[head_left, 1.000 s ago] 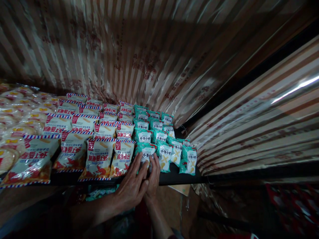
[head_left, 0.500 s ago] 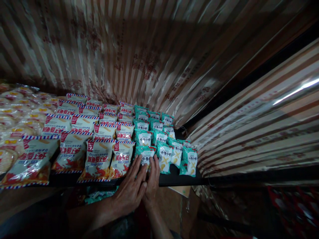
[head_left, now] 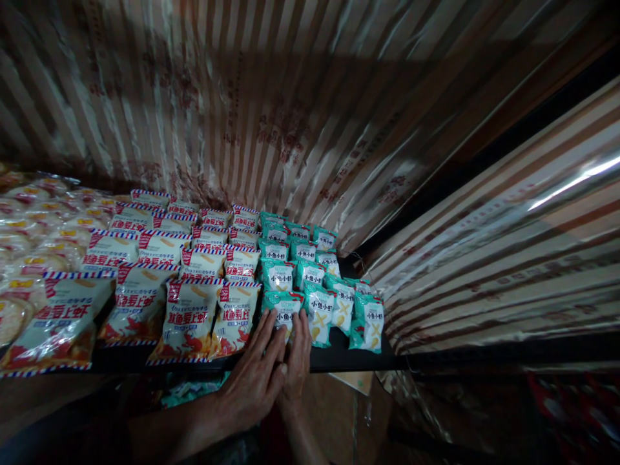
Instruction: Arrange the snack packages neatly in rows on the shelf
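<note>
At the shelf's front edge, a small green-and-white snack bag leans among others of its kind. My left hand has its fingers stretched out, the tips touching the bag's lower left part. Beside it, my right hand lays straight fingers against the bag's lower right part. The thumbs come close together below, and both hands hide the bag's bottom. More green bags stand to the right and behind. Directly left of the hands is a white-and-red snack bag with a striped border.
Rows of larger white-and-red bags and clear-wrapped round snacks fill the left of the black shelf. Striped plastic sheeting hangs behind and at the right. Under the shelf, green packets and tiled floor show.
The view has tilted up slightly, so the shelf and bags sit a little lower in the picture. Both hands stay at the same green bag with hardly any shift.
</note>
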Demonstrator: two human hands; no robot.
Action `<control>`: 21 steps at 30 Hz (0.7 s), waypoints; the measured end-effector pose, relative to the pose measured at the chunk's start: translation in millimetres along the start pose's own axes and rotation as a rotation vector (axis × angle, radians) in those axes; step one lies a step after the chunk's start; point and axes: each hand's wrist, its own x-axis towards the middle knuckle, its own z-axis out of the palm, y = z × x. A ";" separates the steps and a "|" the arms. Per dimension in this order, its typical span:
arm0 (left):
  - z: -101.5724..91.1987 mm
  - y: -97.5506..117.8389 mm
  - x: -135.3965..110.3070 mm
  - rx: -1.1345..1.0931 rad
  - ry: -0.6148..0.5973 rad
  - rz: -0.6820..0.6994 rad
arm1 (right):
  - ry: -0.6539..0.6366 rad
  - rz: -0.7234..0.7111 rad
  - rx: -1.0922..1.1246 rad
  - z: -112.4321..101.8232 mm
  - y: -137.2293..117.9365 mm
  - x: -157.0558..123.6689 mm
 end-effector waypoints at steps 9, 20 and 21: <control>2.3 1.3 -2.5 0.050 0.027 -0.002 | 0.022 0.035 -0.033 0.9 0.5 1.9; 2.2 4.0 -1.8 0.037 0.027 0.007 | -0.015 -0.004 0.035 -0.4 0.7 -2.3; 2.1 3.5 -1.5 0.036 0.023 0.003 | -0.018 -0.009 0.040 -0.6 0.9 -2.0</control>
